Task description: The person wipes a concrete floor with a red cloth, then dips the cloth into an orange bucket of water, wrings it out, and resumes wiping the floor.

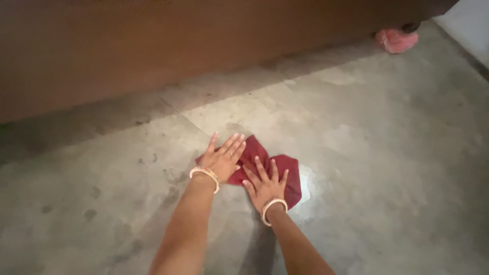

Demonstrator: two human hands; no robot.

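While both hands press flat with fingers spread, gripping nothing, the left hand (222,159) and right hand (266,184) pin a dark red cloth (285,170) to the grey floor (382,153). A wet sheen lies just beside the cloth, so a palm could slip. Beyond, a brown panel (153,46) and a pink bundle (396,39) sit well apart.

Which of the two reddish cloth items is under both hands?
The dark red cloth on the grey floor, pressed flat by left hand and right hand; the pink bundle lies untouched by the wooden furniture.
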